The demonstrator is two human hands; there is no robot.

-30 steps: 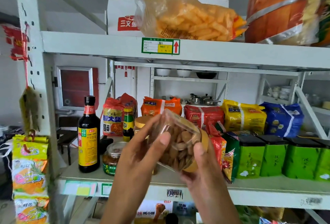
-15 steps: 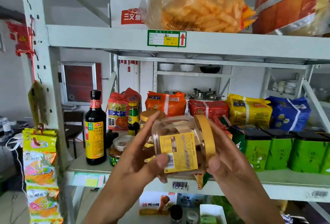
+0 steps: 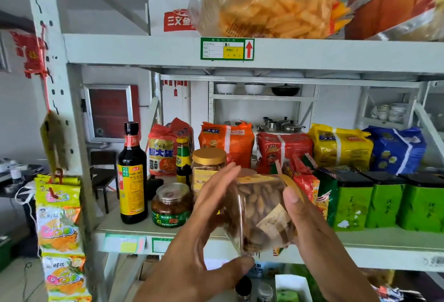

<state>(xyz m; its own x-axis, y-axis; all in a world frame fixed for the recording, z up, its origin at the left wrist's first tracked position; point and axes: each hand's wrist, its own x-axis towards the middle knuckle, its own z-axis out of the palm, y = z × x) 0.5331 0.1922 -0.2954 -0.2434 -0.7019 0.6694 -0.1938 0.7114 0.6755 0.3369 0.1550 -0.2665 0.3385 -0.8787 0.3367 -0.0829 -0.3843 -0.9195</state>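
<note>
Nut jar [image 3: 257, 205] held tilted between left hand [image 3: 211, 224] and right hand [image 3: 310, 227].

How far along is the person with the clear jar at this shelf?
Done: one gold-lidded jar stands on the shelf. In hand: left hand and right hand hold the clear jar tilted, off the shelf. Left: probably setting it upright beside the other jar.

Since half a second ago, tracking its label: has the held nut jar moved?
Yes: the nut jar dropped down-right, uncovering the gold-lidded shelf jar, label turned aside.
</note>
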